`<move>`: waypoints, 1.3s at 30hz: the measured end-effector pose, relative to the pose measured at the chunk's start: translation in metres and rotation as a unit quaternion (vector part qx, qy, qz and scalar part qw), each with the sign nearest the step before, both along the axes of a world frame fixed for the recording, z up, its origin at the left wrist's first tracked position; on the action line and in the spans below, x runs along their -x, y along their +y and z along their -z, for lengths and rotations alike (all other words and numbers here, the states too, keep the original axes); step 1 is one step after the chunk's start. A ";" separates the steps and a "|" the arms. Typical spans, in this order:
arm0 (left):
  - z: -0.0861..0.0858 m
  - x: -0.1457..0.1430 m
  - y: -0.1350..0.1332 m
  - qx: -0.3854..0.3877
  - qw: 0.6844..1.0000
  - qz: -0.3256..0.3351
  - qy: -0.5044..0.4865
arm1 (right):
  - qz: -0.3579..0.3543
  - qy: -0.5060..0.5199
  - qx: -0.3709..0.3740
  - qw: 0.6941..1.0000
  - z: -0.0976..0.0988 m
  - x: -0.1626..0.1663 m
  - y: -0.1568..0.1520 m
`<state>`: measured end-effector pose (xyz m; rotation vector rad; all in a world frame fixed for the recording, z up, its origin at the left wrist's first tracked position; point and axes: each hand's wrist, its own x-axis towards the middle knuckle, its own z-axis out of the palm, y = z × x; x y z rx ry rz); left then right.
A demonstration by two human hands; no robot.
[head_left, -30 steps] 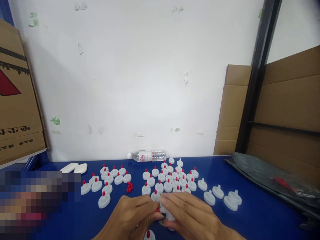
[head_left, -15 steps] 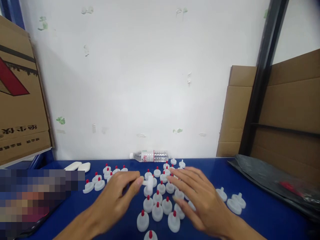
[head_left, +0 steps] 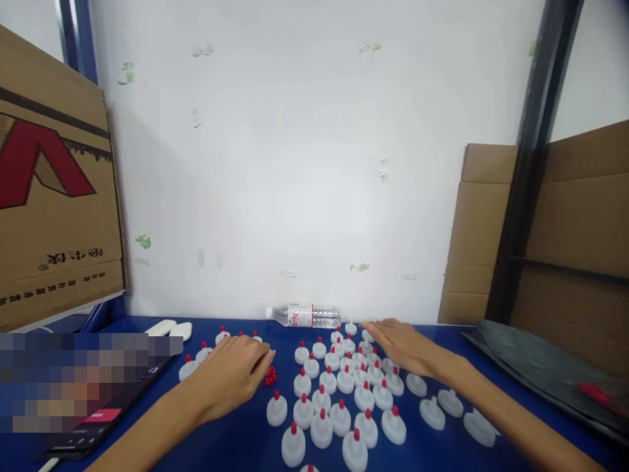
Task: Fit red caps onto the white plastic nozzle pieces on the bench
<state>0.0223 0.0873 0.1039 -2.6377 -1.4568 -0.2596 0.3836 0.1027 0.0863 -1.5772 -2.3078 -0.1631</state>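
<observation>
Many white plastic caps with red tips (head_left: pixel 334 393) stand in a cluster on the blue table (head_left: pixel 246 439). My left hand (head_left: pixel 236 373) lies palm down. Its fingers are curled together, and their tips touch a small pile of loose red plugs (head_left: pixel 270 376); whatever they pinch is hidden. My right hand (head_left: pixel 400 347) is stretched out flat with the fingers apart, over the far right caps of the cluster, and holds nothing. A few white caps without red tips (head_left: pixel 432 413) lie to the right, beside my right forearm. More red-tipped caps (head_left: pixel 201 354) sit behind my left hand.
A clear water bottle (head_left: pixel 304 315) lies against the white wall. A cardboard box (head_left: pixel 49 196) stands at the left, with cardboard sheets (head_left: pixel 565 229) and a black post (head_left: pixel 535 164) at the right. A black plastic bag (head_left: pixel 540 367) lies at the right, two white oblong pieces (head_left: pixel 170 328) at the back left, and a dark flat device (head_left: pixel 98 419) at the front left.
My hands were joined near the front edge on a cap. They have parted and moved forward, the left to the red plugs and the right to the far caps. The view has shifted.
</observation>
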 end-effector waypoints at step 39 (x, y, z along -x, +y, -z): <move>0.032 0.007 0.026 0.033 0.999 0.029 -0.021 | -0.070 -0.066 -0.206 0.974 0.001 0.038 -0.058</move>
